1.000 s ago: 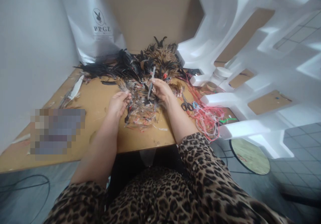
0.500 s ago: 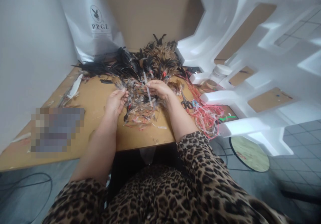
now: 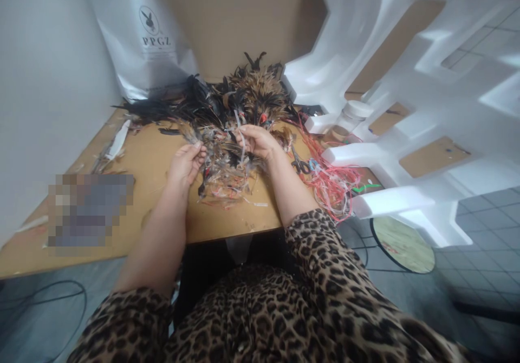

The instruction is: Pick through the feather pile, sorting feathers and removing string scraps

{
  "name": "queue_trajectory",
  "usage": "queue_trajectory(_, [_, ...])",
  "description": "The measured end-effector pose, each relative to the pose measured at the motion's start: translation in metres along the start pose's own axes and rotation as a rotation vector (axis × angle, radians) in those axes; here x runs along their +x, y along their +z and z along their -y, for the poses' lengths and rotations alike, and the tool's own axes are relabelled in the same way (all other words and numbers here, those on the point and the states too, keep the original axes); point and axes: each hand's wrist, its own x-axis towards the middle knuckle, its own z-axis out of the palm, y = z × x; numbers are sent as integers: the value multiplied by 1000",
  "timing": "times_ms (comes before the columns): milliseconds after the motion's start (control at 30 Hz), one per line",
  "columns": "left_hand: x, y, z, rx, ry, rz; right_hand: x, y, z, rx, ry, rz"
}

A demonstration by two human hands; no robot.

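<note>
A heap of black and brown feathers (image 3: 244, 95) lies at the back of the wooden tabletop (image 3: 162, 162). In front of it sits a tangle of quills and thin strips (image 3: 225, 176). My left hand (image 3: 184, 162) has its fingers curled, pinching feathers at the left side of the tangle. My right hand (image 3: 255, 141) is closed round a thin pale strip (image 3: 239, 130) that sticks up and to the left from the fingers. The two hands are a short way apart over the tangle.
Scissors (image 3: 299, 163) lie right of my right hand, beside a bunch of pink strings (image 3: 335, 184). A white-capped bottle (image 3: 349, 116) stands by large white foam pieces (image 3: 406, 81). A white printed bag (image 3: 150, 38) leans at the back left. A white feather (image 3: 117, 146) lies at left.
The strip in my right hand has tipped from leaning right to leaning left, and the hand has shifted slightly up. The left hand has stayed at the tangle.
</note>
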Motion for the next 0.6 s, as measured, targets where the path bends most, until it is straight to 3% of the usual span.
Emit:
queue_trajectory(133, [2,-2,0,-10,-2,-3,-7,-4,6,-303,-55,-142])
queue_trajectory(267, [4,-4,3,-20,7,11,-24,-4,12,-1003,-43,-163])
queue_trajectory(333, [5,-4,4,-23,8,21,-34,1,13,-1394,-5,-237])
queue_trajectory(400, [5,-4,5,-20,9,29,-43,8,14,-1637,3,-308])
queue_trajectory(500, [5,-4,6,-13,21,37,-55,23,10,-1659,-72,-205])
queue_trajectory(600, [5,-4,5,-15,27,21,-59,42,1,-1661,-21,-22])
